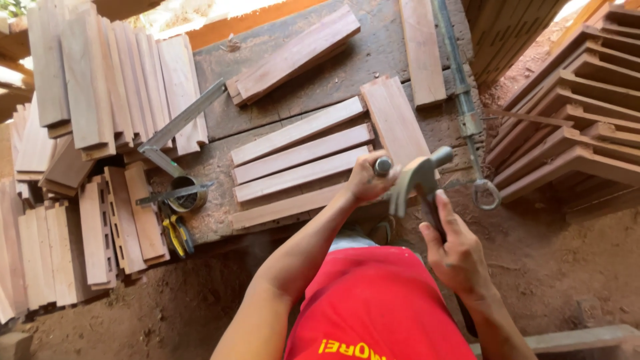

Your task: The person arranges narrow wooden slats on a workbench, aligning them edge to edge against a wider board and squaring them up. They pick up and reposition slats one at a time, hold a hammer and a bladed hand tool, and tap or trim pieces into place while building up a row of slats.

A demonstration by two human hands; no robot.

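Note:
My right hand [457, 248] grips the handle of a claw hammer [417, 179], its grey metal head raised in front of me. My left hand [365, 179] is closed around a short round metal piece [383, 165] right beside the hammer head. Both hands hover over the near edge of a worn wooden workbench [347, 80]. Just beyond my left hand lie several flat reddish wooden slats [301, 155], side by side on the bench. I wear a red shirt.
A metal square [179, 127] and a small tin [187, 195] sit at the bench's left end, with yellow-handled pliers [177, 235] below. Stacks of pale boards [87, 87] fill the left side. Stepped wooden mouldings [573, 113] are piled on the right. A long clamp bar [461, 87] lies across the bench.

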